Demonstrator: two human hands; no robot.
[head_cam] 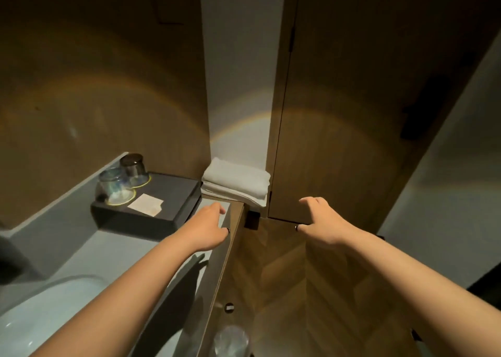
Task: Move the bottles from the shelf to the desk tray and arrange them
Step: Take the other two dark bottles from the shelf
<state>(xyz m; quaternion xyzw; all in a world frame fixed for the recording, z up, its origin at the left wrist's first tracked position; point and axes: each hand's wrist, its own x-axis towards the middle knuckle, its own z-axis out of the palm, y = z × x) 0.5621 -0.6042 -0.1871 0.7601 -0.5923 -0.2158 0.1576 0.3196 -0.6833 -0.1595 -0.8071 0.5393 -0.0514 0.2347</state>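
- Bottles: none are seen; no shelf is identified; the transfer is judged not yet begun.
- Tray [173,194]: one, dark, set on the desk [113,251]; two upturned glasses [116,185] and one card [146,205] are carried.
- Towels [235,184]: one folded stack, just right of the tray.
- Left hand [210,227], right hand [320,218]: both extended, fingers relaxed, nothing held.

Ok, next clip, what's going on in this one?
A person stands at a grey bathroom counter with both arms stretched forward. The left hand hovers over the counter's right edge and the right hand is out over the wood floor near a wooden door; both are open and hold nothing. A dark tray on the counter carries two upturned glasses and a card, with folded white towels beside it. No bottles are in view, so the moving has not visibly begun.
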